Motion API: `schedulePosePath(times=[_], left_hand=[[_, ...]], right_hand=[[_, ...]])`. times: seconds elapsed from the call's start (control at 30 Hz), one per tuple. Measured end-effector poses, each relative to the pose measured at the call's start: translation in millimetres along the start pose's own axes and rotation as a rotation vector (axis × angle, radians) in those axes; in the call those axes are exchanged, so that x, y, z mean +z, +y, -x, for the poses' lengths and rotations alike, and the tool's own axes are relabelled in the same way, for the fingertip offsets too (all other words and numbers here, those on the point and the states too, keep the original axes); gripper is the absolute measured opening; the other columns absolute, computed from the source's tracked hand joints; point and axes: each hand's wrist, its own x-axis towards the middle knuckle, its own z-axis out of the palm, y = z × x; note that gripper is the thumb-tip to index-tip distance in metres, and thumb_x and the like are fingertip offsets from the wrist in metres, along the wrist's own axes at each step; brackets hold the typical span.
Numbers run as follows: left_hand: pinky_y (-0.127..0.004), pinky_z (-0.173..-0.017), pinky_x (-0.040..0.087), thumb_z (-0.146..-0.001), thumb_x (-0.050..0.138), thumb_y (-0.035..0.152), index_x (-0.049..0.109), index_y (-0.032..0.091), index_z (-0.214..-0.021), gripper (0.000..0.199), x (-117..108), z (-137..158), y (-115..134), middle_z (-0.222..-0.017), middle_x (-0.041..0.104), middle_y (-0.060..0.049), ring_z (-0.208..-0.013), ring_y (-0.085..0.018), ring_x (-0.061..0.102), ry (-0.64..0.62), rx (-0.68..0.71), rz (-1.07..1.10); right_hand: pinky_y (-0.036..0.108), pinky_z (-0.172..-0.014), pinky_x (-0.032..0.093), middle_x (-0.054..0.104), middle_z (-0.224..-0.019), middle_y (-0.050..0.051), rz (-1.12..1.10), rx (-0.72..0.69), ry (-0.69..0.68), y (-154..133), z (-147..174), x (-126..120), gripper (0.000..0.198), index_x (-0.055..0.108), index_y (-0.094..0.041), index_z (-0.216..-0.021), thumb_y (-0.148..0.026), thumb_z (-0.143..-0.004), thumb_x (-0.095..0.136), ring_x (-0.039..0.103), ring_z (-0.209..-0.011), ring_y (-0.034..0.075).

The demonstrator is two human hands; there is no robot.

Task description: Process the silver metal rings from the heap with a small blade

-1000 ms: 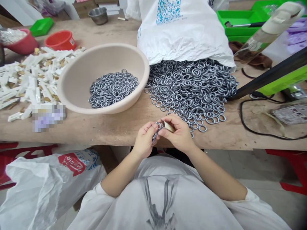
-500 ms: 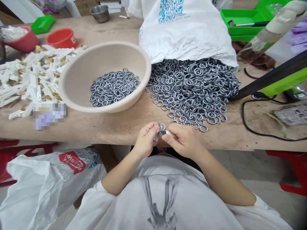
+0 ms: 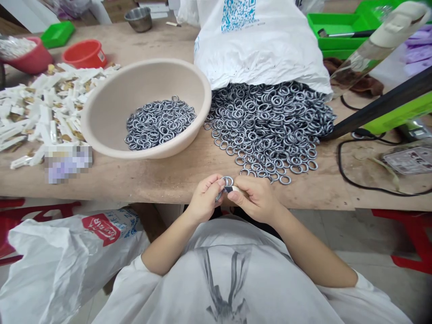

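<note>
Assembly workshop: ring heap, parts bowl.

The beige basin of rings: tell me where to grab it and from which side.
Grip the beige basin by its thick rolled rim at the near edge, coming from the table's front. That lip curls outward, giving fingers a hold. The far right side looks crowded by the white sack and the loose ring pile, and the left by white pieces. Two hands probably suit it better.

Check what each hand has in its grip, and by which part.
Left hand pinches small grey metal rings by their rims at its fingertips. Right hand pinches a small pale piece at its end, against the rings. Its exact form cannot be told.
</note>
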Motion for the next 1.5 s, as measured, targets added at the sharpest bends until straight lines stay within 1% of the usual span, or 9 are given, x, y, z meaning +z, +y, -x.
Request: schedulePosePath(times=[0.23, 0.43, 0.57, 0.67, 0.8, 0.93, 1.17, 1.33, 1.5], left_hand=[[-0.017, -0.042, 0.019, -0.085, 0.063, 0.042, 0.045, 0.015, -0.074, 0.035, 0, -1, -3, -0.057, 0.034, 0.004, -0.046, -0.005, 0.024, 0.008, 0.034, -0.025], [-0.019, -0.051, 0.029, -0.094, 0.054, 0.044, 0.048, 0.014, -0.074, 0.036, -8, 1, -6, -0.061, 0.042, 0.001, -0.053, -0.007, 0.033, 0.001, 0.171, -0.301], [-0.02, -0.054, 0.031, -0.099, 0.047, 0.045, 0.049, 0.014, -0.075, 0.039, -6, 6, -2, -0.063, 0.044, 0.0, -0.056, -0.008, 0.037, -0.1, 0.219, -0.464], [-0.02, -0.053, 0.029, -0.1, 0.048, 0.045, 0.05, 0.014, -0.079, 0.038, -7, 6, 1, -0.065, 0.043, 0.0, -0.057, -0.008, 0.034, -0.037, 0.251, -0.442], [-0.02, -0.056, 0.03, -0.098, 0.053, 0.046, 0.052, 0.012, -0.08, 0.038, -8, 4, 2, -0.067, 0.043, 0.0, -0.059, -0.007, 0.034, 0.011, 0.311, -0.453], [-0.018, -0.045, 0.023, -0.089, 0.065, 0.056, 0.054, 0.012, -0.091, 0.045, -7, 1, 0, -0.061, 0.038, 0.003, -0.049, -0.005, 0.027, -0.07, 0.148, -0.149], [-0.013, -0.038, 0.015, -0.079, 0.072, 0.063, 0.054, 0.011, -0.091, 0.056, -6, 2, 8, -0.054, 0.027, 0.007, -0.044, -0.003, 0.016, -0.314, -0.311, 0.187], [-0.013, -0.036, 0.016, -0.081, 0.075, 0.048, 0.049, 0.013, -0.082, 0.044, 1, 1, 8, -0.052, 0.03, 0.007, -0.041, -0.003, 0.018, -0.221, -0.268, 0.163], [-0.014, -0.036, 0.017, -0.078, 0.075, 0.049, 0.048, 0.013, -0.08, 0.045, 2, -1, -1, -0.056, 0.036, 0.006, -0.041, -0.003, 0.024, -0.154, -0.095, 0.069]], right_hand=[[0.03, -0.053, 0.02, 0.041, -0.066, -0.004, 0.081, 0.038, 0.016, -5, -1, 0, 0.061, 0.039, -0.019, -0.072, -0.061, -0.116, 0.038, 0.038, -0.055, 0.015], [0.031, -0.052, 0.018, 0.042, -0.062, -0.004, 0.095, 0.095, -0.014, -5, -2, -1, 0.064, 0.039, -0.019, -0.069, -0.064, -0.114, 0.038, 0.037, -0.053, 0.015], [0.029, -0.053, 0.024, 0.04, -0.063, -0.004, -0.17, 0.22, 0.1, 8, -5, -3, 0.062, 0.045, -0.019, -0.068, -0.064, -0.112, 0.043, 0.038, -0.056, 0.016], [0.028, -0.057, 0.031, 0.049, -0.073, -0.001, -0.356, 0.311, 0.207, 13, -5, -2, 0.056, 0.057, -0.019, -0.082, -0.07, -0.105, 0.055, 0.042, -0.063, 0.018], [0.028, -0.062, 0.034, 0.054, -0.078, -0.002, -0.365, 0.318, 0.153, 9, -4, 2, 0.041, 0.065, -0.019, -0.094, -0.059, -0.097, 0.074, 0.048, -0.067, 0.019], [0.029, -0.065, 0.034, 0.053, -0.078, -0.002, -0.306, 0.153, 0.192, 9, -8, 2, 0.027, 0.067, -0.02, -0.09, -0.041, -0.107, 0.063, 0.048, -0.07, 0.019], [0.031, -0.072, 0.039, 0.059, -0.086, 0.002, -0.268, -0.12, 0.129, 26, -14, 0, 0.032, 0.067, -0.022, -0.098, -0.047, -0.114, 0.056, 0.054, -0.078, 0.022], [0.032, -0.073, 0.04, 0.062, -0.095, 0.003, -0.302, -0.154, 0.064, 30, -11, 0, 0.033, 0.069, -0.026, -0.121, -0.054, -0.114, 0.055, 0.056, -0.081, 0.022], [0.03, -0.074, 0.042, 0.064, -0.094, 0.003, -0.5, 0.101, 0.08, 27, -8, 4, 0.034, 0.07, -0.021, -0.105, -0.054, -0.106, 0.069, 0.057, -0.082, 0.022]])
